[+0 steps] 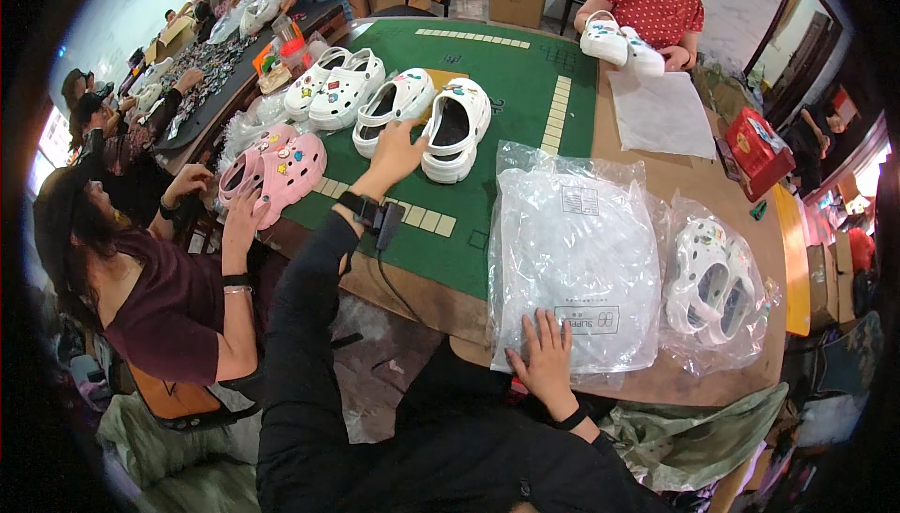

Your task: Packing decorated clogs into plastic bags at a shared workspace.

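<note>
My left hand (398, 155) reaches between two white clogs, a left one (403, 96) and a right one (457, 128), decorated with small colourful charms. Its fingers stretch forward against the clogs, with their tips partly hidden. Flat on the near edge of a stack of clear plastic bags (577, 241) lies my right hand (546, 354), fingers spread. Another pair of white clogs (717, 283) sits inside a clear bag to the right of the stack. Beyond my left hand stands a further white charm-covered pair (336, 89).
At left, a co-worker's hand (242, 218) touches pink clogs (286, 166). Across the table, another person holds white clogs (619, 46) above a white sheet (661, 112). A red box (755, 152) stands at the right edge. A cable (396, 286) hangs from my left wrist.
</note>
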Demonstrator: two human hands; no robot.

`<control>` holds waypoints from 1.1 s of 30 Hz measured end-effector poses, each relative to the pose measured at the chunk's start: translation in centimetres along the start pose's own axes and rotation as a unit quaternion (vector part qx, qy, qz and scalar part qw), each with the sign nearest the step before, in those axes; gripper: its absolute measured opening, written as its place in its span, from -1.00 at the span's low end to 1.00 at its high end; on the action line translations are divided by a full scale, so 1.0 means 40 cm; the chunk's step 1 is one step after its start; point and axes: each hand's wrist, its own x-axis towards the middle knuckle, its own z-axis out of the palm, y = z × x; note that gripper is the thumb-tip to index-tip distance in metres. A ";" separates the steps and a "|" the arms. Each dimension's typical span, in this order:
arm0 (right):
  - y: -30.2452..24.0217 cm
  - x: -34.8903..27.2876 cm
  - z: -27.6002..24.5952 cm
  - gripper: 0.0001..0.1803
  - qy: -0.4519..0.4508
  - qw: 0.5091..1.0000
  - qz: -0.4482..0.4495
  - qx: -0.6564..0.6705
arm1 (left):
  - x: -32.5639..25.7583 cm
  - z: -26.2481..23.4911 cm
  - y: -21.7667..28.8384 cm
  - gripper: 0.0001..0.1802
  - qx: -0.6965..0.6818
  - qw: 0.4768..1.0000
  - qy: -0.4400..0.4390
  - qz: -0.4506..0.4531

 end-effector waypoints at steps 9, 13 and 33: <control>-0.004 -0.015 -0.010 -0.36 -0.025 1.000 0.008 0.006 | 0.193 0.054 -0.132 -0.31 0.080 0.991 -0.070 -0.079; 0.001 -0.019 -0.008 -0.35 -0.018 1.000 0.014 0.006 | 0.232 0.095 -0.120 -0.36 0.144 0.976 -0.117 -0.110; 0.004 -0.013 -0.001 -0.38 0.004 1.000 0.011 0.017 | 0.179 0.172 0.021 -0.53 0.082 0.995 -0.012 -0.054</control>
